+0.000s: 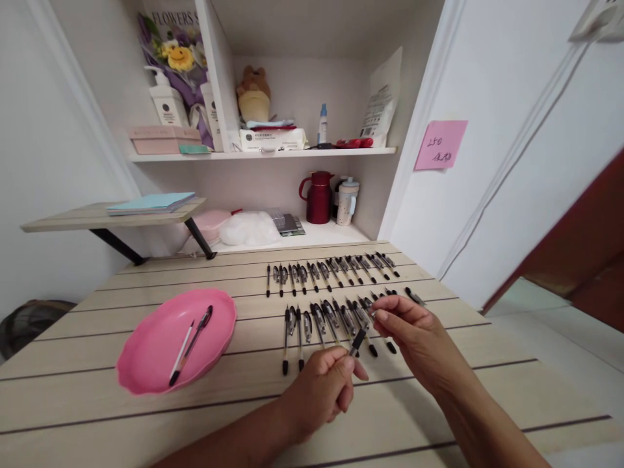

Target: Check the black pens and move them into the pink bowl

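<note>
Low over the front row of pens, my left hand is closed around the barrel of a pen with a black grip. My right hand pinches at the pen's upper end; what lies between those fingertips is too small to make out. Beneath and behind the hands lies the front row of black-ended pens with dark caps beside them. Farther back runs a second row of pens and caps. Part of the front row is hidden by my right hand.
On the left, a pink scalloped dish holds a capped pen and a thin white stick. A raised shelf carries blue paper. Behind the slatted table stand a red jug and a cup.
</note>
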A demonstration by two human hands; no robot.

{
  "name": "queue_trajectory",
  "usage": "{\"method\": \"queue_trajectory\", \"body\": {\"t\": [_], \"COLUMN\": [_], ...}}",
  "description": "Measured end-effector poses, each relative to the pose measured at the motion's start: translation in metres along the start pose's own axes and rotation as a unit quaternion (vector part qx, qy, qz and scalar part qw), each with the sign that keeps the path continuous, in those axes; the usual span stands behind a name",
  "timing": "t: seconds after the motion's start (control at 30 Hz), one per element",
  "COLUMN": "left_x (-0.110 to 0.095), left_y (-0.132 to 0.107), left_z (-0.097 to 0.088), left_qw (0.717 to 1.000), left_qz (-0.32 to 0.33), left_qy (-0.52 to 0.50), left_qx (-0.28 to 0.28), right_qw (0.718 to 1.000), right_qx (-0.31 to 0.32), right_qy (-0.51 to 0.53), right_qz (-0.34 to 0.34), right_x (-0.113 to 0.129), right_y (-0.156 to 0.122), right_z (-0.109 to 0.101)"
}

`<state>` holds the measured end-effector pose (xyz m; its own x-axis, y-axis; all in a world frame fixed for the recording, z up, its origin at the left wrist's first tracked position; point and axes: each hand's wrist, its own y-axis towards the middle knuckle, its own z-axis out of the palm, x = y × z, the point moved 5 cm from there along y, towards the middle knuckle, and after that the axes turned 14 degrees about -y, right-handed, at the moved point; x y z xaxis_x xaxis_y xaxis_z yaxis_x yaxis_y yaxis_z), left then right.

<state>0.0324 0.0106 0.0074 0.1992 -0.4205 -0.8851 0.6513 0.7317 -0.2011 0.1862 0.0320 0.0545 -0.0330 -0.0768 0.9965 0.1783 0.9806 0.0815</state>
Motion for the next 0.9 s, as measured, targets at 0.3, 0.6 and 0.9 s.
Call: {"method": "queue_trajectory", "body": {"t": [0.3, 0.6, 0.9], "left_x": [-0.002, -0.001, -0.007], "left_y": [-0.001, -0.001, -0.003], "left_z": [0.001, 0.000, 0.001], "left_qw": [1.000, 0.999, 0.993], "left_qz": [-0.008, 0.004, 0.049], "left_qy": [0.019, 0.051, 0.103], "left_qx": [0.001, 0.009, -0.020], "right_qw": [0.999, 0.993, 0.996], "right_qx": [0.048, 0.090, 0.060], "right_qy": [-0.002, -0.011, 0.026], "right_qz": [0.024, 0.075, 0.057], "right_x": [-0.002, -0.013, -0.019], "right_y": [-0.008, -0.014, -0.021], "right_z": [0.010, 0.014, 0.019]}}
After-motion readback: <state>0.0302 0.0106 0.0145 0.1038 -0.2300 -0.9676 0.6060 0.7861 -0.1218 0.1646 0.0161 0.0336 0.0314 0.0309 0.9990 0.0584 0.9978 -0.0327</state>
